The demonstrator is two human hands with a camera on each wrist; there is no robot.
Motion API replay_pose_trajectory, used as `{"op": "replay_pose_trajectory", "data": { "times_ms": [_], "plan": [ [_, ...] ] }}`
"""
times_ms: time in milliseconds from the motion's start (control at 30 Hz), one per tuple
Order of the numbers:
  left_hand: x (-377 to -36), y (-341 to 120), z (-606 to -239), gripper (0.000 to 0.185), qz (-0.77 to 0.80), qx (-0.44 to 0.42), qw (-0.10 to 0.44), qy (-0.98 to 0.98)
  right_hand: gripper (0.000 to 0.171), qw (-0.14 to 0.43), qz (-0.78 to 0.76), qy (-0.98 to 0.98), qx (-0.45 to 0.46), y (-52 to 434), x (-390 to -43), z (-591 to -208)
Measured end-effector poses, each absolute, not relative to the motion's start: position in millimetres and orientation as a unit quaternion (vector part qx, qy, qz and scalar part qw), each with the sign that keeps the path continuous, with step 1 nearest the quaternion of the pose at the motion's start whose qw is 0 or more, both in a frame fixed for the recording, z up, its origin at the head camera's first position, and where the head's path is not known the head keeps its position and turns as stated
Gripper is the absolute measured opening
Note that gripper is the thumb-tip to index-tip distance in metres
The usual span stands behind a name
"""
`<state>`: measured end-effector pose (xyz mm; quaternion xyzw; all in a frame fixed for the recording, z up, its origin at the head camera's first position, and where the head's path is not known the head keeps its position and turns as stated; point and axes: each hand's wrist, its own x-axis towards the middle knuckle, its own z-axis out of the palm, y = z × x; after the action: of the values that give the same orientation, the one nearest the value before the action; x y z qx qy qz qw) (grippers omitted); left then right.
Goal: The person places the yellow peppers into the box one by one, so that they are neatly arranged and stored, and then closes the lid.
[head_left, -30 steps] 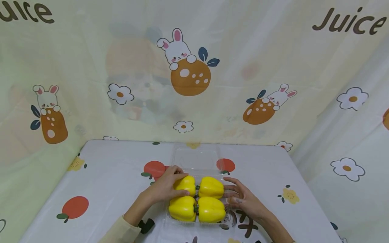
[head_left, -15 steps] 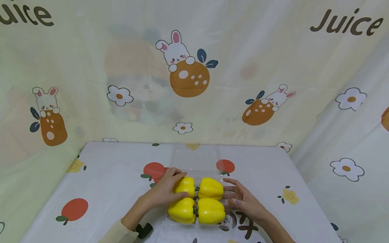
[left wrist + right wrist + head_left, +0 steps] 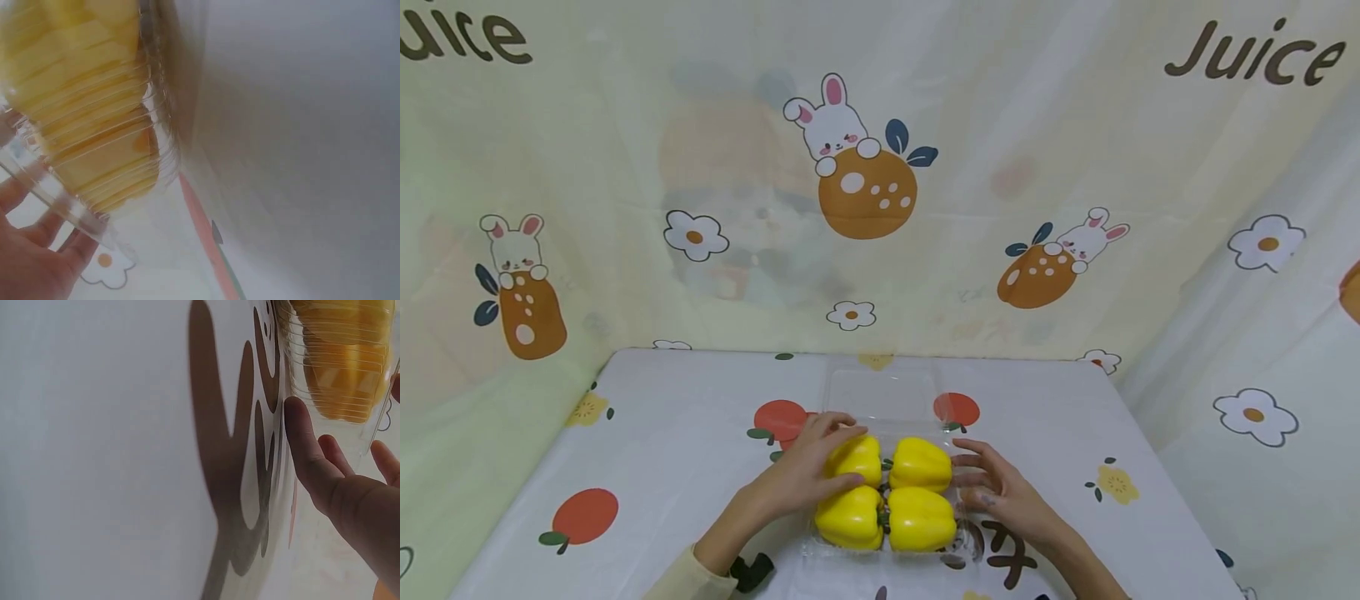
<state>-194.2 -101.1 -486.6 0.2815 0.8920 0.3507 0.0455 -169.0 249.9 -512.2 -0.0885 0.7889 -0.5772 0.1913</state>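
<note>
Yellow bell peppers [image 3: 922, 520] fill a clear plastic clamshell box [image 3: 880, 554] in two rows, their green stems turned inward. My left hand [image 3: 797, 471] reaches over the box's left side and holds the back left bell pepper [image 3: 861, 458], thumb along its near side and index finger across its far side. Other fingers of that hand show at the clear rim in the left wrist view. On the opposite side, my right hand [image 3: 1003, 493] rests by the box wall, fingers extended toward the back right bell pepper [image 3: 920, 464]. The right wrist view shows these fingers [image 3: 306, 434] outside the ribbed wall.
The box's clear lid [image 3: 883, 393] lies folded back behind it. A white tablecloth [image 3: 685, 467] printed with fruit and flowers covers the table. Patterned curtains [image 3: 737, 167] hang at the back and sides. Near my left wrist is a black object [image 3: 752, 572].
The hands and bell peppers stay almost where they were. Only a small shift of my left thumb and forearm shows, and the whole view has moved slightly.
</note>
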Motion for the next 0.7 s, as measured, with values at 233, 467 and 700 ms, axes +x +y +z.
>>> {"op": "replay_pose_trajectory", "data": {
  "times_ms": [233,467,700],
  "plan": [
    [-189.6,-107.6,-479.3,0.058,0.352,0.263,0.027,0.898,0.072,0.148,-0.538,0.825,-0.090,248.5,-167.2,-505.0],
    [-185.0,-117.1,-474.6,0.060,0.323,0.238,-0.010,0.916,0.067,0.123,-0.516,0.842,-0.093,247.9,-164.9,-500.7],
    [-185.4,-125.8,-478.5,0.062,0.309,0.223,-0.021,0.924,0.065,0.106,-0.503,0.854,-0.079,247.4,-165.5,-499.7]
  ]
}}
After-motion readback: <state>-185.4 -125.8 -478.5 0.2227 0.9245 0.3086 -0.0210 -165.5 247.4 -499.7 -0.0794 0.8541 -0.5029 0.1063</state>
